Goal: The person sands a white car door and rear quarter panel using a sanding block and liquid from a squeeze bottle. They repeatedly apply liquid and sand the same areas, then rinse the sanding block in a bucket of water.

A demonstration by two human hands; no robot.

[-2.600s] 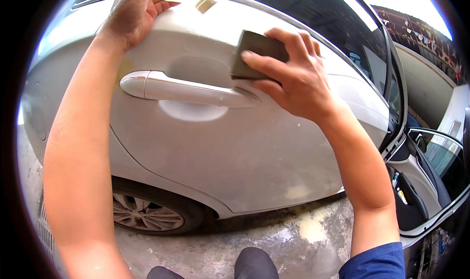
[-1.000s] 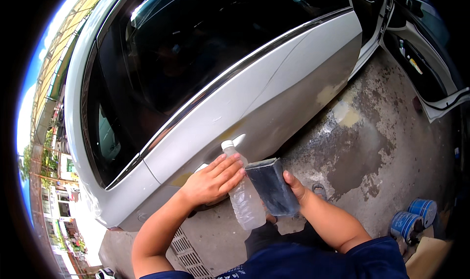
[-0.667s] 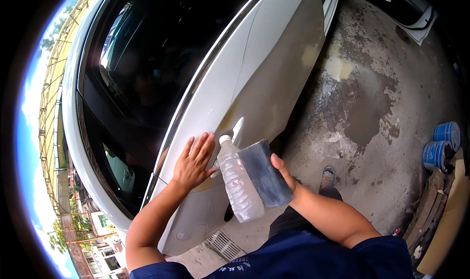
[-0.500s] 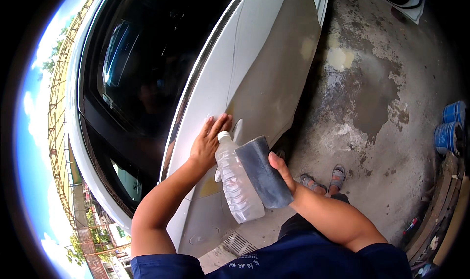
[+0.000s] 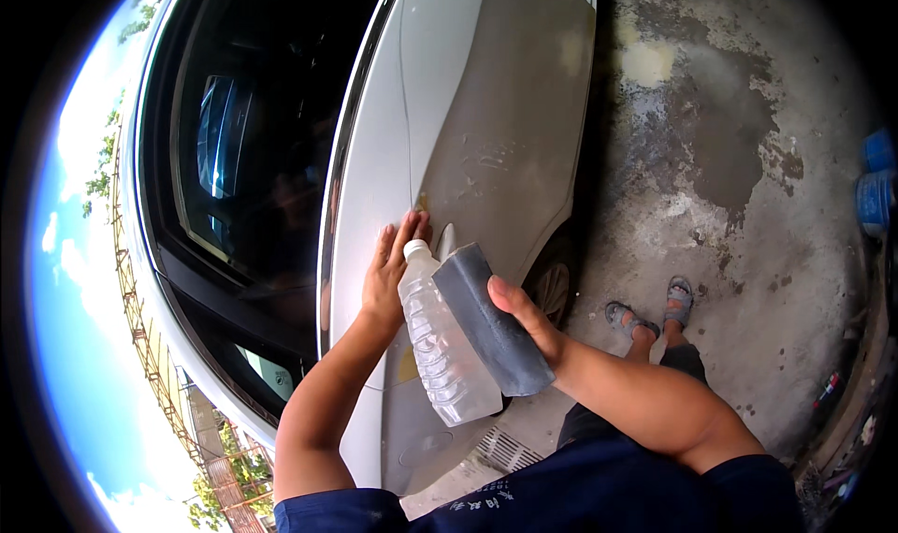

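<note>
My left hand [image 5: 385,276] lies with fingers stretched out on the side of a silver-white car [image 5: 444,84], close to the door handle [image 5: 446,242]. My right hand [image 5: 526,320] grips a dark grey sanding block [image 5: 491,318], its thumb across the near face. Against the block's left side is a clear ribbed plastic bottle [image 5: 438,332] with a white cap, tilted over the panel. The fingers behind block and bottle are hidden, but both appear held together. A dull grey area [image 5: 524,121] covers the panel, with pale wet-looking streaks [image 5: 494,156] on it.
The car's dark window [image 5: 271,93] is at the left, and its wheel [image 5: 554,290] lies below the panel. Stained concrete floor [image 5: 730,149] spreads to the right, with blue buckets [image 5: 875,201] at the far edge. A drain grate [image 5: 508,451] is near my sandalled feet [image 5: 680,299].
The whole view has shifted slightly. Pale wet-looking streaks now show on the grey panel. My left hand stays on the car, and my right still grips the block beside the bottle.
</note>
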